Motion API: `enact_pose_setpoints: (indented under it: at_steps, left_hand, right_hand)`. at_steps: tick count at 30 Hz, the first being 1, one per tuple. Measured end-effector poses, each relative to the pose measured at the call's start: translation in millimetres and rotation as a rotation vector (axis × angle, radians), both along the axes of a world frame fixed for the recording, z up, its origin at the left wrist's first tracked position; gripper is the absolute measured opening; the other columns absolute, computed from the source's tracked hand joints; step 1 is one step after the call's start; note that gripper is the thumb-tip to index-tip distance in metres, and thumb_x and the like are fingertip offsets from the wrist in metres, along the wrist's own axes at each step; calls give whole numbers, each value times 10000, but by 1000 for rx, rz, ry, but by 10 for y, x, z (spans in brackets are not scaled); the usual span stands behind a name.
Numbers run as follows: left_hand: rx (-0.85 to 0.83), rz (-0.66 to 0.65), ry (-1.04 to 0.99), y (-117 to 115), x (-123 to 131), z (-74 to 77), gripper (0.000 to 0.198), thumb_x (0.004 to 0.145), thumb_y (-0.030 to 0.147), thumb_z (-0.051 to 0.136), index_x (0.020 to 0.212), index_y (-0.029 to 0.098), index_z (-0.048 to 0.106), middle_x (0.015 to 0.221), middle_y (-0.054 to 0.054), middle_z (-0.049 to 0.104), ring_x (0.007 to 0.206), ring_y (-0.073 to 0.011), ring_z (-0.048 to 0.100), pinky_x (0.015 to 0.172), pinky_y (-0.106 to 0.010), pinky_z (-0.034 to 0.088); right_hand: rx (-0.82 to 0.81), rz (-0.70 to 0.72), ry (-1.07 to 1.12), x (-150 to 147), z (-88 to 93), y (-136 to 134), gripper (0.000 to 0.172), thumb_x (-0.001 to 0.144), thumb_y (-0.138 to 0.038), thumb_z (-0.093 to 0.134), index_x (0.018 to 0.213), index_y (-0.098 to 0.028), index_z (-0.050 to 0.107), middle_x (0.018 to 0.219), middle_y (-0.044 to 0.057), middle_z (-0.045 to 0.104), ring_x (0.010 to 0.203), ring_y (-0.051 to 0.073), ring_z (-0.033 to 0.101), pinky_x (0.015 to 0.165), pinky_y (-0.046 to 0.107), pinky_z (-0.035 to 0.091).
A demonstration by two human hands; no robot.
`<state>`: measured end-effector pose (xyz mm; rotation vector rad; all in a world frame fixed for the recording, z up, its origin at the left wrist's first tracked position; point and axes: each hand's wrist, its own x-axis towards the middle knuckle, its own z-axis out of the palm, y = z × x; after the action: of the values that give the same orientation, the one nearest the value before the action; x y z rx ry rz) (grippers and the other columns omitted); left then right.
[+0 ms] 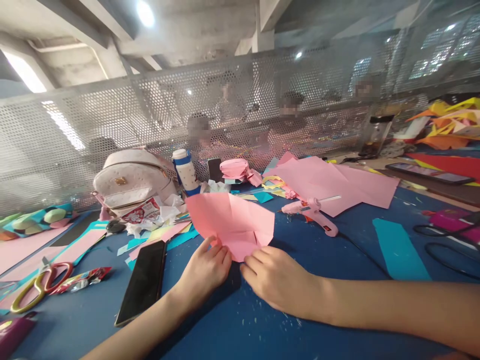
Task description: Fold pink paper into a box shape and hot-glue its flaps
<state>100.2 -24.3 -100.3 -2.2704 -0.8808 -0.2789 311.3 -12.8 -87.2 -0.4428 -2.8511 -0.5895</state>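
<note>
A creased pink paper sheet stands up from the blue table in front of me. My left hand pinches its lower left edge with closed fingers. My right hand grips the lower right edge, fingers curled against the paper. Both hands rest low on the table, close together.
A black phone lies left of my left hand. Yellow-handled scissors and a red wrapper lie far left. A pink glue gun and large pink sheets lie behind. A white bag, a bottle, black scissors, a teal strip. People sit behind a mesh screen.
</note>
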Motion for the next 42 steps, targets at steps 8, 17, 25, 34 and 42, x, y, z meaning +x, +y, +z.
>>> enact_pose_setpoints:
  at_steps: [8,17,25,34,42]
  left_hand:
    - [-197,54,-45,123,-284,297,283,875,14,354,740,178,540,661,10,572,676,-152,567,1021,-438,396]
    - [-323,-35,-130,103,-287,267,305,913,51,334,817,185,590,709,14,613,700,-144,590,1056,-469,350]
    - [-517,-188,-415,-17,-62,82,181,944,218,490,945,200,669,916,-34,700,828,-136,611,743,-267,468]
    - [-417,-247,-337,-4,-48,-7,256,956,143,413,849,182,642,747,-22,640,709,-148,556,727,-306,430]
    - [-452,-211,-676,-18,-149,20,175,903,133,480,815,173,625,787,-37,670,726,-149,585,686,-274,452]
  right_hand:
    - [189,136,229,-30,110,60,154,927,-129,467,965,-144,616,899,48,648,854,188,560,836,348,390]
    - [253,34,241,20,244,322,217,894,-58,488,771,-194,602,908,6,636,893,172,520,930,340,328]
    - [261,145,246,15,247,295,201,899,-79,506,762,-184,609,832,-4,641,904,157,538,959,339,317]
    - [170,321,518,97,270,274,152,926,-178,464,949,-227,606,864,-27,663,878,134,542,868,312,357]
    - [-129,295,520,144,35,436,359,893,-283,448,550,-193,497,472,-39,482,443,112,371,495,308,204]
